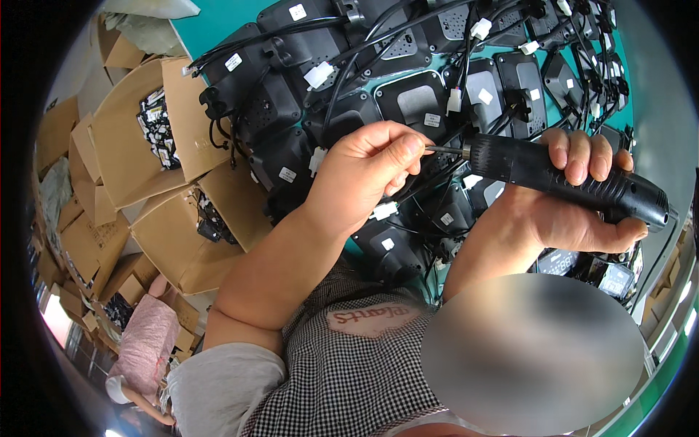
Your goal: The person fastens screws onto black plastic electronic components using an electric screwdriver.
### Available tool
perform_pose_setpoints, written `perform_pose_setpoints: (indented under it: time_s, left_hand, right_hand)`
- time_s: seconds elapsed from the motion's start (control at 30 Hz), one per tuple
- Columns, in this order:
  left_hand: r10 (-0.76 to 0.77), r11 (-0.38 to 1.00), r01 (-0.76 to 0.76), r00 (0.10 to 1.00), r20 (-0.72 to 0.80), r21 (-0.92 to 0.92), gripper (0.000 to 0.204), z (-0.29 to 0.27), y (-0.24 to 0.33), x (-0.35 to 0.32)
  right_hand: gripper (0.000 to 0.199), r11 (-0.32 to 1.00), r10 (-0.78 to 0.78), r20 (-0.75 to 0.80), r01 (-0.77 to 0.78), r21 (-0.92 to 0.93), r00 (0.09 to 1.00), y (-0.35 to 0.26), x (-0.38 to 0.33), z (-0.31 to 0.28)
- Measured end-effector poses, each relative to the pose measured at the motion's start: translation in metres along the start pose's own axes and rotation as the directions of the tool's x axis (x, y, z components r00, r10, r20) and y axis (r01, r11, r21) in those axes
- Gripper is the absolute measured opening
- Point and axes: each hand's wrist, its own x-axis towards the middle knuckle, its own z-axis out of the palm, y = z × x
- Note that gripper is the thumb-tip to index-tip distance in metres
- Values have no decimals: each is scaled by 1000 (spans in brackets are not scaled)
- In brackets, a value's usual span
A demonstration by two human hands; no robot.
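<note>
A black electric screwdriver (504,160) lies tilted across my right hand (550,220), whose fingers wrap over its body and whose thumb runs along underneath. Its thin metal bit (448,150) points to the left. At the bit's end, the thumb and forefinger of my left hand (364,169) are pinched together. Whether a small screw sits between those fingertips is hidden. Both hands are held above rows of black plastic housings (411,98) with cables and white connectors (319,74). Just below my left hand is another black housing (384,246).
The housings cover a green work surface (211,22). Left of it stand open cardboard boxes (120,138) with small black parts inside. Units with lit displays (559,261) lie near my right forearm. A person in pink clothing (149,335) is at the lower left.
</note>
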Motion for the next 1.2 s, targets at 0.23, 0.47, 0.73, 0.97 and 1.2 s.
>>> perform_pose_setpoints:
  time_s: [0.23, 0.47, 0.73, 0.97, 1.2]
  left_hand:
    - [-41, 998, 43, 998, 56, -36, 21, 1, 4, -3]
    - [1, 925, 87, 972, -233, 369, 34, 3, 17, -7]
    - [431, 47, -191, 889, 152, 981, 32, -3, -4, -19]
    - [408, 3, -169, 900, 153, 986, 34, -5, -5, -18]
    - [379, 2, -152, 915, 140, 988, 38, -7, -4, -18]
  right_hand:
    - [63, 999, 42, 9, -42, 34, 999, -1, 2, 1]
    - [62, 981, 45, 147, -16, -192, 988, 6, 3, 0]
    - [71, 911, -151, 135, 191, -365, 979, 73, -7, 8]
    - [69, 852, -211, 289, 321, -414, 934, 99, -8, -3]
    - [72, 809, -223, 394, 395, -436, 892, 105, -8, 5]
